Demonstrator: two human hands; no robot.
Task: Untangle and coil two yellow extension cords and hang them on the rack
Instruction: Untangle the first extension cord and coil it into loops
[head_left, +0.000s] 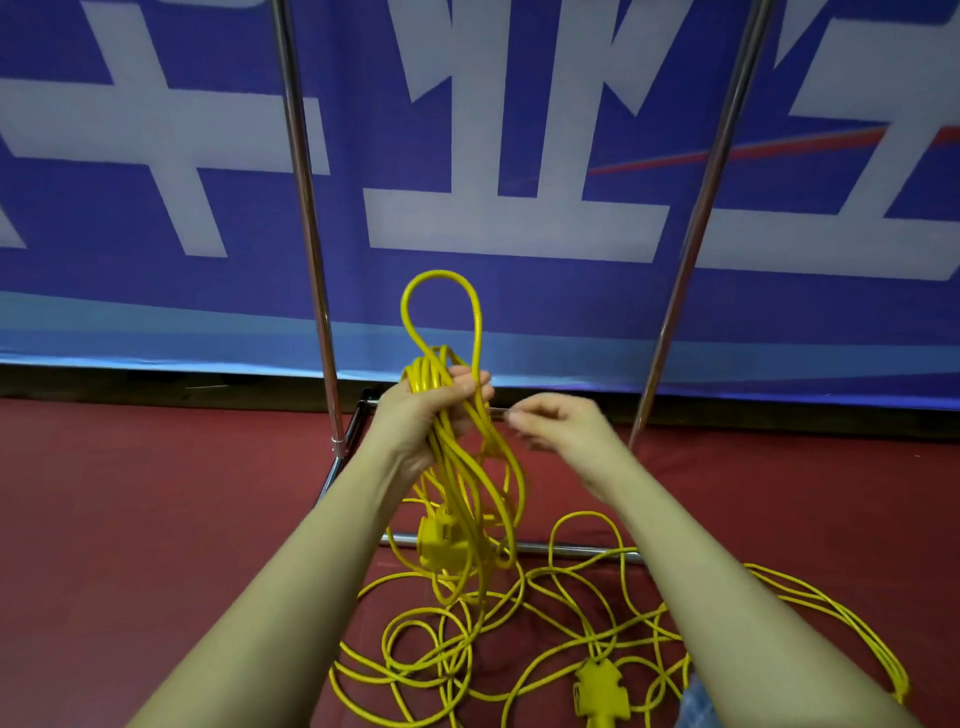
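Loose yellow cord (519, 639) sprawls in overlapping loops across the red floor (156, 519) nearest the camera, with a yellow multi-outlet socket block (597, 686) lying among the strands between the person's forearms. More strands trail away along the floor at the right edge. A patch of blue checked fabric (693, 701) shows beside the right forearm.

Higher up, the left hand (426, 410) closes its grip round a gathered bundle of yellow cord (467, 467), several turns bunched in the fist and hanging down in long loops. A second yellow socket block (441, 540) dangles within those loops, above the rack's low front bar. One single loop (441, 301) stands up out of the top of the fist.

The right hand (558, 423), blurred, is just beside the bundle but apart from it, fingers loosely curled and holding nothing.

Behind the hands stands the chrome rack (306, 234): two upright poles rise from a base frame resting on the floor. Farthest back, a blue banner (519, 156) with large white characters fills the wall.
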